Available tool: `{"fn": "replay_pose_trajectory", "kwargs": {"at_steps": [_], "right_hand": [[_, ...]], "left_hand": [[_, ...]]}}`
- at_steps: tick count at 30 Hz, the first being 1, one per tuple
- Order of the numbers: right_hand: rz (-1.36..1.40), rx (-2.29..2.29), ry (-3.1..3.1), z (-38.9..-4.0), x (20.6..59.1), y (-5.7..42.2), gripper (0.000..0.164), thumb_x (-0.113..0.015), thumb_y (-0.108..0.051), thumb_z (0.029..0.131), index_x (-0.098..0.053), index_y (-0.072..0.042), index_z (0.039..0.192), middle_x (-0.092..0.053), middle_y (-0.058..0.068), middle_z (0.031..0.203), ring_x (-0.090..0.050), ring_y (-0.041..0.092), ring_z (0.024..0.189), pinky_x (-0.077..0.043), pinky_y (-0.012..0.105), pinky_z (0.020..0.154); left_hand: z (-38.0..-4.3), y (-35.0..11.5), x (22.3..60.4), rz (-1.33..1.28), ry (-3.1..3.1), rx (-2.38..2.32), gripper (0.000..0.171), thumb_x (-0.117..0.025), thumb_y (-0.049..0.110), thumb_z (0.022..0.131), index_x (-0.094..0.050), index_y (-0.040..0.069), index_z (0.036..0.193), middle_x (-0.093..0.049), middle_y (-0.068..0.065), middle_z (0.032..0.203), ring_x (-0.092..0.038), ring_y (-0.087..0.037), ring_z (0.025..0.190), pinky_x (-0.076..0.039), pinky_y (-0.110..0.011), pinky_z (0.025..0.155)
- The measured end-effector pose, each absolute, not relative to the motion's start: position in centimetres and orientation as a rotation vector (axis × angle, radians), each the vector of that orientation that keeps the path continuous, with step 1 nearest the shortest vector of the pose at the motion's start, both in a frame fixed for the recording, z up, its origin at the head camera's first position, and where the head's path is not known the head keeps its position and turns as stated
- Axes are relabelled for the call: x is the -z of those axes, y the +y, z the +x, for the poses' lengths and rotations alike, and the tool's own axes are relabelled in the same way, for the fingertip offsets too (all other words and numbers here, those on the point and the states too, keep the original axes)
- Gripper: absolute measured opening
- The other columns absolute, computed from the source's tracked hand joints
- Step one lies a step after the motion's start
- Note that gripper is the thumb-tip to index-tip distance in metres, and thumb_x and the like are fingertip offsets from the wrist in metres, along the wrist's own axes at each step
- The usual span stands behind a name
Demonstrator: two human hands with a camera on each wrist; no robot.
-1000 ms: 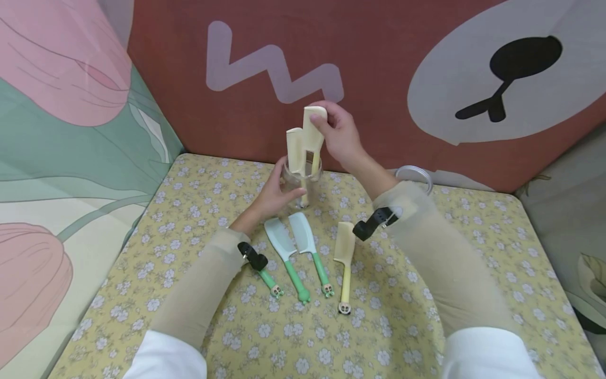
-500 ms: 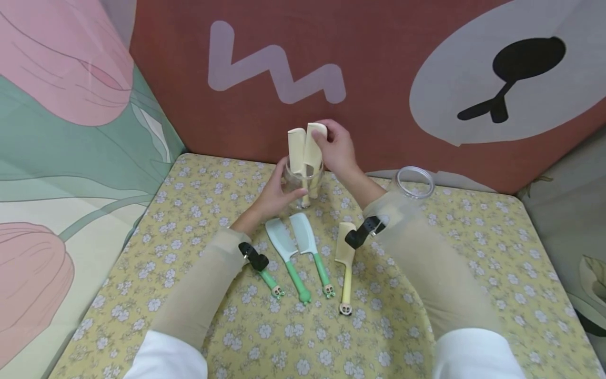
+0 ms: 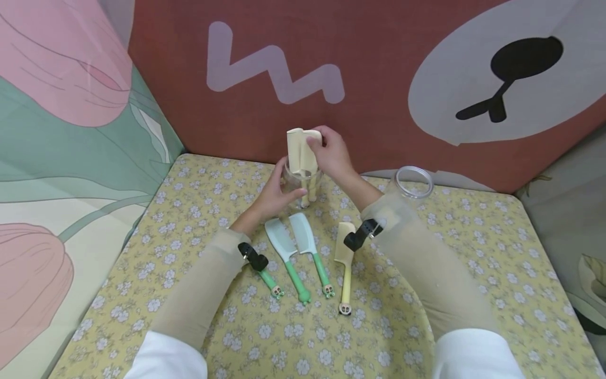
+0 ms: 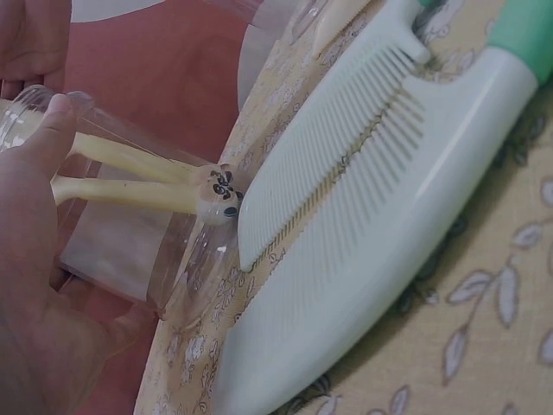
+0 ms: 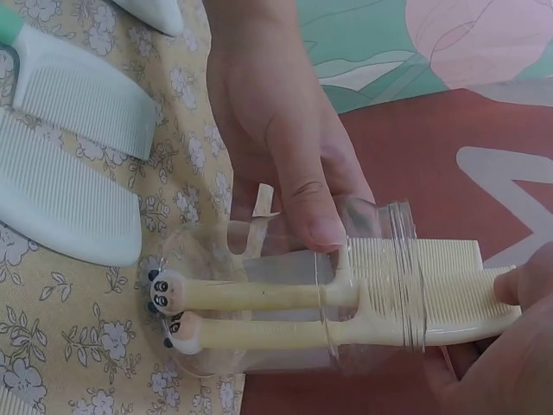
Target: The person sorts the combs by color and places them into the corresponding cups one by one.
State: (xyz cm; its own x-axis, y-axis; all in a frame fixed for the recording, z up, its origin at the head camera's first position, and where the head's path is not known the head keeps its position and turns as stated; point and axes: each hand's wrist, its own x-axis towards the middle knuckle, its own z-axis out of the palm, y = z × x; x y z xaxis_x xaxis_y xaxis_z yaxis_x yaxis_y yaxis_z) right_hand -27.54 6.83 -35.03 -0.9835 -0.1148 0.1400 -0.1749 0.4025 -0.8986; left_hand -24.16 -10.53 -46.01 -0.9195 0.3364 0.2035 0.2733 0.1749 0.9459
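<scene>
left hand (image 3: 271,198) is clasping the jar (image 3: 294,182) from the left; right hand (image 3: 332,152) is pinching the top of its right comb (image 3: 310,159).

There are six combs. Three are cream: two (image 3: 293,148) (image 3: 311,159) in the jar (image 5: 289,264) and one (image 3: 344,246) on the bench (image 3: 265,331). Three have green handles (image 3: 281,240) (image 3: 303,234) (image 3: 270,280). I see one jar, one more clear round thing (image 3: 413,197), two hands (image 3: 273,196) (image 3: 334,153) and two black wrist straps (image 3: 253,257) (image 3: 362,235).
</scene>
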Motion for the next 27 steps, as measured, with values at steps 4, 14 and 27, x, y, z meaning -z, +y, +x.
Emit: {"fn": "replay_pose_trajectory", "kwargs": {"at_steps": [4, 14, 27], "right_hand": [[0.245, -1.664, -2.617, -27.6, 35.1, 7.0, 0.025, -0.056, -0.009, 0.104, -0.061, 0.002, 0.126, -0.065, 0.018, 0.117, -0.06, 0.026, 0.101, -0.051, 0.035, 0.089], [0.23, -1.671, -2.677, -27.5, 35.0, 8.1, 0.035, -0.058, -0.011, 0.103, -0.053, 0.0, 0.136, -0.061, 0.018, 0.127, -0.059, 0.03, 0.119, -0.049, 0.039, 0.1], [0.792, -1.059, -2.876, -24.4, 34.4, 12.1, 0.066, -0.059, -0.031, 0.105, -0.032, -0.001, 0.157, -0.039, 0.021, 0.157, -0.037, 0.036, 0.145, -0.033, 0.051, 0.118]], "left_hand": [[-24.2, -10.5, 46.0, 0.601, 2.381, -1.877, 0.09, -0.073, 0.016, 0.097, -0.012, 0.024, 0.163, -0.026, -0.004, 0.162, -0.031, -0.021, 0.147, -0.033, -0.052, 0.116], [-24.2, -10.6, 46.2, 0.592, 2.418, -1.847, 0.09, -0.073, 0.019, 0.097, -0.012, 0.025, 0.163, -0.023, -0.003, 0.165, -0.028, -0.023, 0.15, -0.032, -0.056, 0.116], [-24.2, -10.5, 46.3, 0.58, 2.417, -1.849, 0.092, -0.074, 0.016, 0.096, -0.011, 0.022, 0.163, -0.026, -0.008, 0.164, -0.03, -0.028, 0.148, -0.033, -0.057, 0.115]]}}
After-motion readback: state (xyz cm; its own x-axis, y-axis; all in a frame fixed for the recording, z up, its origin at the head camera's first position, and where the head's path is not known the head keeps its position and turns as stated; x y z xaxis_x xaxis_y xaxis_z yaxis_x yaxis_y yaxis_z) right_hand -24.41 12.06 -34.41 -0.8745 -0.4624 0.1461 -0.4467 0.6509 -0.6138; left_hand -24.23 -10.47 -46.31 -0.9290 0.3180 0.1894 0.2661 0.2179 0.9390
